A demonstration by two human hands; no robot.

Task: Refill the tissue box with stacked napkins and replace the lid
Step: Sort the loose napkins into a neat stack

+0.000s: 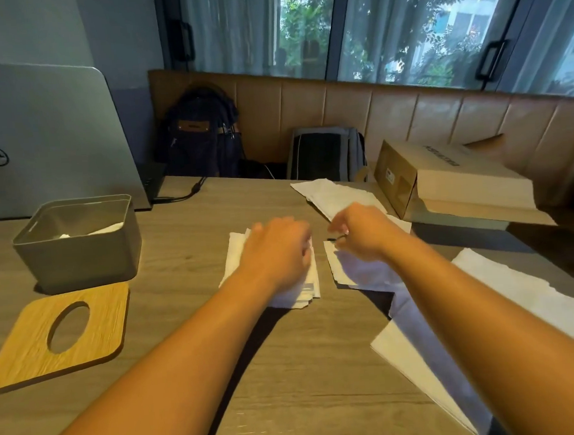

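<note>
The grey tissue box [80, 260] stands open at the left of the table, with a little white tissue low inside it. Its wooden lid [24, 347], with an oval hole, lies flat in front of it. My left hand [277, 248] rests palm down on a stack of white napkins [305, 292] in the middle of the table. My right hand [360, 229] is just to its right, fingers curled and pinching the top edge of a second white napkin [340, 267] that lies beside the stack.
An open silver laptop [45, 138] stands behind the box, its cable running across the table. A cardboard box [444, 180] sits at the right. White paper sheets [431, 349] lie at right, more paper [331, 194] behind my hands. Two backpacks [199, 132] rest on the bench.
</note>
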